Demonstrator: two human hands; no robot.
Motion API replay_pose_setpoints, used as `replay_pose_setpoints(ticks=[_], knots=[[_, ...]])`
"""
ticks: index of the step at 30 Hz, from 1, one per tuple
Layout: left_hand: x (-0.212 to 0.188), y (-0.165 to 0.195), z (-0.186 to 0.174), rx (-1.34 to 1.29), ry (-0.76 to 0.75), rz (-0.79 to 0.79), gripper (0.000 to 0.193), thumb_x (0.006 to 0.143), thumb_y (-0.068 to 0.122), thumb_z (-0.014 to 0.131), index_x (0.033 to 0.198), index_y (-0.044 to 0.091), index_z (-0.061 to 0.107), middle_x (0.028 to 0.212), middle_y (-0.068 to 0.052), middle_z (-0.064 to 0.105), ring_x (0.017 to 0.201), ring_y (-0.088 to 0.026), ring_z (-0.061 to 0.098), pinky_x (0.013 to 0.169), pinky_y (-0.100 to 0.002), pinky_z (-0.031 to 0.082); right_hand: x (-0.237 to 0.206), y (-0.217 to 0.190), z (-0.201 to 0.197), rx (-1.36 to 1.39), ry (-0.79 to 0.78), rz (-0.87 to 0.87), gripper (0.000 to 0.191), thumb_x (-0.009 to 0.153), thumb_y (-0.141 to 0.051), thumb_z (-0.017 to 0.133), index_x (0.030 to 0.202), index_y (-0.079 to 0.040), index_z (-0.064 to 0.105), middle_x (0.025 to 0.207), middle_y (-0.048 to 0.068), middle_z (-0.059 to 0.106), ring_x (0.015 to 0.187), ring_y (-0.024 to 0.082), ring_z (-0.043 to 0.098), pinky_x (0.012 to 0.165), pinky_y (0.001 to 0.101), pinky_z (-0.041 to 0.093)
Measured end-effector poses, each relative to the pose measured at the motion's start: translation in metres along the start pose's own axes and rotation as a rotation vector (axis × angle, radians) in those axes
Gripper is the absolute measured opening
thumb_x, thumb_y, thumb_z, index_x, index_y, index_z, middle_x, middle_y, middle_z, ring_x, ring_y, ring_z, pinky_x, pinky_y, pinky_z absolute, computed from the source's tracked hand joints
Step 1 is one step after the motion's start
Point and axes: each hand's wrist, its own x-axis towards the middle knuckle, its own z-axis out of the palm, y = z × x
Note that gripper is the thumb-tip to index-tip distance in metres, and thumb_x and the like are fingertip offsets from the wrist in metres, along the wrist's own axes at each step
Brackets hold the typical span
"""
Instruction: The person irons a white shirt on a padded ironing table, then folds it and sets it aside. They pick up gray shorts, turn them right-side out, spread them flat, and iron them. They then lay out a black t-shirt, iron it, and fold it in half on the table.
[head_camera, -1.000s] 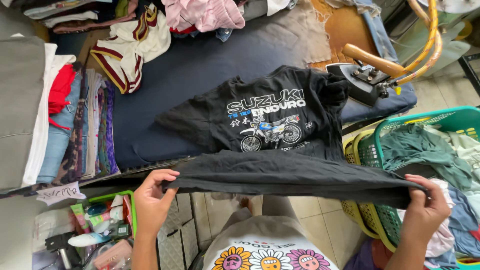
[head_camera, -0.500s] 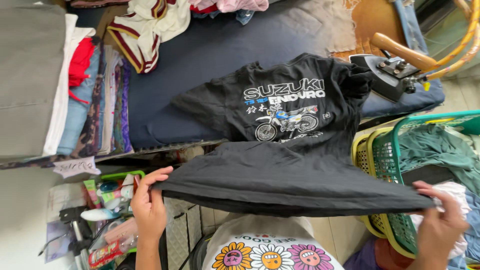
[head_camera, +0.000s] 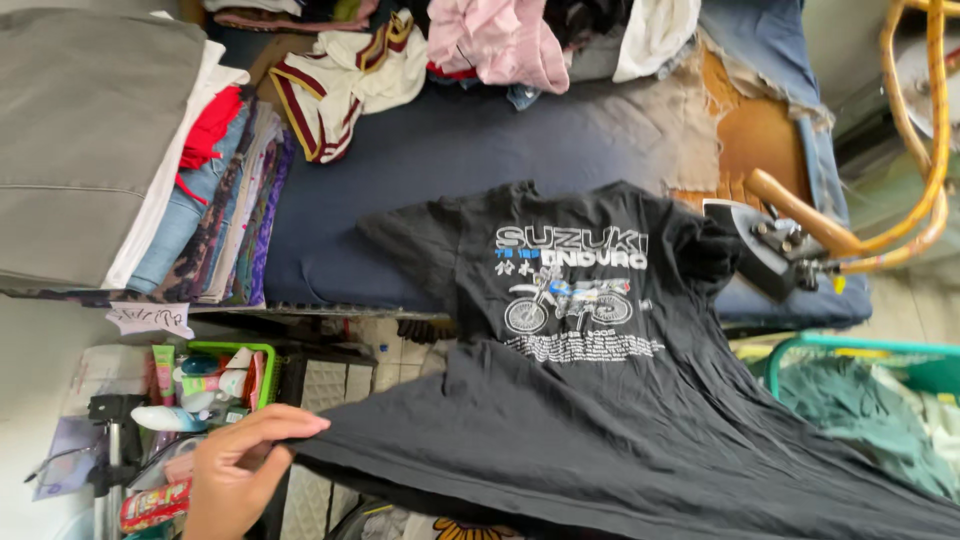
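The left hand (head_camera: 235, 470) pinches the near left hem of the black shirt (head_camera: 600, 400); the right hand is out of view.

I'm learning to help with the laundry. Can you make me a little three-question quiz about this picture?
1. True or false: the black T-shirt has a motorbike picture on it.
2. Which hand grips the shirt's hem in view? A) left hand B) right hand
3. What lies on the blue ironing pad to the right of the shirt?

Key:
1. True; the print faces up.
2. A; its fingers pinch the hem at the lower left, and the right hand is out of view.
3. An iron with a wooden handle, lying right beside the shirt's sleeve.
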Motion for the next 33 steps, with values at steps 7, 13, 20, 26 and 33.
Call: replay_pose_setpoints(ticks=[7,13,20,26,33], knots=[[0.171,0.01,0.038,0.184,0.028,-0.102,0.025,0.097,-0.005,0.049,0.104,-0.001,0.072,0.095,-0.01,0.076,0.08,-0.017,0.075,0.074,-0.03,0.06,0.101,0.023,-0.009,0.003,-0.127,0.112,0.024,0.101,0.013,0.046,0.109,0.003,0.067,0.122,0.013,0.071,0.106,0.015,0.066,0.098,0.0286,0.053],[0.337,0.072,0.033,0.232,0.45,0.727,0.026,0.107,-0.009,0.051,0.114,-0.004,0.075,0.096,-0.007,0.068,0.084,-0.011,0.06,0.077,-0.031,0.048,0.315,0.01,0.078,0.166,-0.112,-0.078,0.025,0.1,0.015,0.046,0.107,0.003,0.067,0.123,0.013,0.071,0.111,0.016,0.066,0.103,0.0287,0.052],[0.204,0.099,0.051,0.272,0.659,0.766,0.021,0.108,0.01,0.056,0.11,-0.006,0.069,0.099,-0.01,0.064,0.088,-0.018,0.055,0.076,-0.029,0.044,0.213,0.079,-0.012,0.046,-0.107,-0.197,0.025,0.1,0.016,0.046,0.105,0.004,0.067,0.123,0.013,0.071,0.117,0.017,0.067,0.109,0.0288,0.051],[0.055,-0.045,0.147,-0.095,0.55,-0.054,0.008,0.096,0.006,0.073,0.1,0.0,0.077,0.092,-0.005,0.072,0.08,-0.008,0.059,0.072,-0.024,0.045,0.102,0.142,-0.038,-0.184,-0.086,-0.009,0.026,0.1,0.017,0.046,0.103,0.004,0.068,0.124,0.013,0.072,0.122,0.018,0.067,0.114,0.0289,0.05],[-0.051,-0.19,0.224,0.008,0.0,-0.604,0.044,0.077,-0.007,0.078,0.117,0.004,0.066,0.104,-0.008,0.069,0.078,-0.016,0.067,0.07,-0.029,0.056,-0.026,0.261,-0.047,-0.278,-0.015,0.594,0.025,0.093,0.012,0.055,0.109,0.001,0.072,0.124,0.008,0.072,0.075,0.01,0.046,0.064,0.0251,0.035]])
